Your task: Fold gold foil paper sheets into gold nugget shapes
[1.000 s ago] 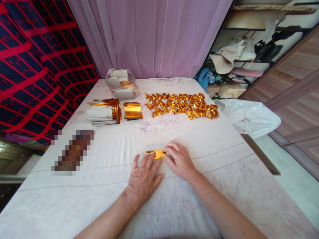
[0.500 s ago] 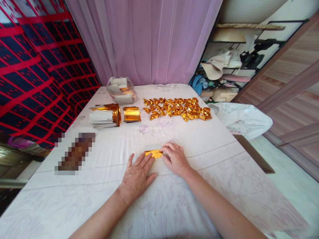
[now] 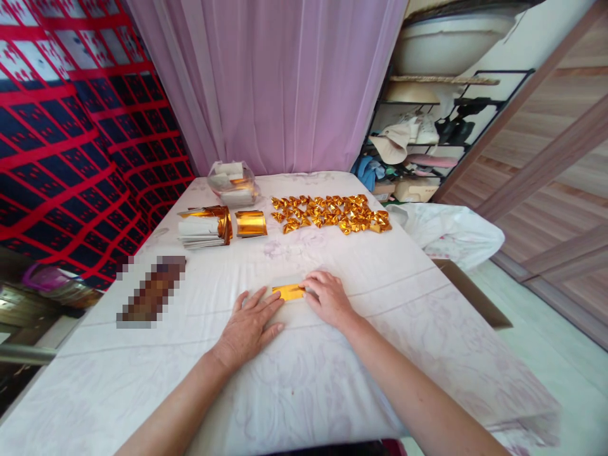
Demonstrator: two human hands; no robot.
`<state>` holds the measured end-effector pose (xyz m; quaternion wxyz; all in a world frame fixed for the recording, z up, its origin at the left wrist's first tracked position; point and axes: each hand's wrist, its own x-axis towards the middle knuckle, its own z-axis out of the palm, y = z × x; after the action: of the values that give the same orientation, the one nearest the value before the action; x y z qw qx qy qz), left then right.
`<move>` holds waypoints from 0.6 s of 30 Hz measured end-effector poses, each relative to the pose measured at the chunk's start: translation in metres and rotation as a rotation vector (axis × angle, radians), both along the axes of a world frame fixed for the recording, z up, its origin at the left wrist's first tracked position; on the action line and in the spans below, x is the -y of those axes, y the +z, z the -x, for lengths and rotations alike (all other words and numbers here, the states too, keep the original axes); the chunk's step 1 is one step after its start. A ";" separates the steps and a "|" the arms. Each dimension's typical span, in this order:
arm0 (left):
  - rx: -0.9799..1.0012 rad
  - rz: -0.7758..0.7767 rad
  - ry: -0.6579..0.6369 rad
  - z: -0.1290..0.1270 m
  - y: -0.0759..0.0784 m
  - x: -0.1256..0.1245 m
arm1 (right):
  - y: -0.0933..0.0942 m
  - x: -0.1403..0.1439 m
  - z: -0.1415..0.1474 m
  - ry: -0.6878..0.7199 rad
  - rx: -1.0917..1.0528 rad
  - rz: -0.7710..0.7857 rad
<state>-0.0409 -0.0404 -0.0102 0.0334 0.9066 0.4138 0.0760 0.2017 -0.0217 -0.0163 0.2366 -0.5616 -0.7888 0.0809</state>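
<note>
On the cloth in front of me lies a sheet of gold foil paper (image 3: 288, 292), folded over into a narrow strip, with a pale part of it showing behind the gold. My left hand (image 3: 247, 326) lies flat with its fingers spread, the fingertips touching the strip's left end. At the right end, my right hand (image 3: 327, 297) has its thumb and curled fingers closed on the paper's edge. Farther back sit rows of folded gold foil pieces (image 3: 327, 213). Left of them are a small pile of gold foil sheets (image 3: 251, 223) and a thicker stack of sheets (image 3: 204, 228).
A clear plastic bag (image 3: 232, 183) of more paper stands at the table's back left. The table (image 3: 304, 380) has a pale flowered cloth. Right of it are a white plastic bag (image 3: 456, 231), a cardboard piece (image 3: 475, 294) and a loaded shelf (image 3: 427, 145). A purple curtain (image 3: 285, 88) hangs behind.
My left hand has slid a little left, baring more of the gold strip. The right hand keeps hold of its end. The view has shifted slightly.
</note>
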 end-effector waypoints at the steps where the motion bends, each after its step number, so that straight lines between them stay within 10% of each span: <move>1: 0.008 0.018 -0.006 0.001 0.001 -0.001 | 0.000 0.000 0.000 0.000 0.002 0.001; 11: 0.038 0.052 0.057 -0.005 0.012 -0.006 | 0.007 0.010 0.010 -0.039 0.100 -0.096; 18: 0.039 0.080 0.096 -0.009 0.005 -0.005 | 0.012 0.026 0.036 0.202 0.202 0.020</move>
<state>-0.0322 -0.0352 -0.0049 0.0739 0.8819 0.4589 0.0785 0.1662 -0.0475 -0.0044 0.1409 -0.4869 -0.8603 0.0553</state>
